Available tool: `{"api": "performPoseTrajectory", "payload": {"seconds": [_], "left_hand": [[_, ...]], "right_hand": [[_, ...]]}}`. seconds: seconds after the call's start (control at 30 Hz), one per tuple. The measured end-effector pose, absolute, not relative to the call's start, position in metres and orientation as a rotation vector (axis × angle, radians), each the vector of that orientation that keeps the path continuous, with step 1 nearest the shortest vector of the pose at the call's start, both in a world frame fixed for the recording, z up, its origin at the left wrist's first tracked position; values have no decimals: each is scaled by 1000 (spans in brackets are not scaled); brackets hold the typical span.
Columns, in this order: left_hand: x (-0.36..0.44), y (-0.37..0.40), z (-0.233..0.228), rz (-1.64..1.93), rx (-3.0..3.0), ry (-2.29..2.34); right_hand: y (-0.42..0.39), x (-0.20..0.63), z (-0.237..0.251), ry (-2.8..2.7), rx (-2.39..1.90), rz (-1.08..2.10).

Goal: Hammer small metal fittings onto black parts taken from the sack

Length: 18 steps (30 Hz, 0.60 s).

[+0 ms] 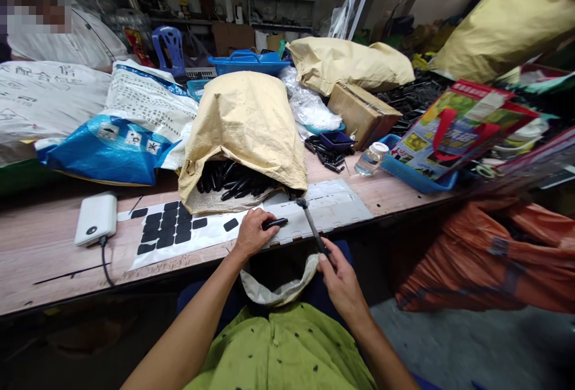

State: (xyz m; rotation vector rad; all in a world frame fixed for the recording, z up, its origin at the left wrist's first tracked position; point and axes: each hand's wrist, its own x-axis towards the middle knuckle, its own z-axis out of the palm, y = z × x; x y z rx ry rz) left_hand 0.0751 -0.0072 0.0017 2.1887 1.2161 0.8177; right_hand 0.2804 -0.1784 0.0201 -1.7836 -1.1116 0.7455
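My left hand (256,233) rests on the table's front edge, its fingers closed around a slim black pen-like piece (277,223) that lies level and points right. In my right hand (342,279) is a small hammer (311,225), gripped by its dark handle, with the head up and to the left. That head is just right of the black piece, apart from it, over a grey plate (339,201). Behind my hands lies a tan sack (251,114), its mouth facing me, with many similar black pieces (236,180) inside.
Black rounded patches (166,228) lie on a white sheet at left, near a white power bank (96,219) with a cable. Right of the sack are a clear jar (372,159) and a blue tray (420,180). An open pale bag (278,295) hangs at my lap.
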Motion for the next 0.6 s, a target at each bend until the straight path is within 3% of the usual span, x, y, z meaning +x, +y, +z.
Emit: {"api": "performPoseTrajectory", "payload": {"seconds": [0.33,0.6], "left_hand": [[76,-8,2,827,2205,1218],[75,-21,12,782,2211,1174]], "right_hand": [[-167,303,13,-1450,-2275,403],[-167,295,11,-1516,-2389,265]]}}
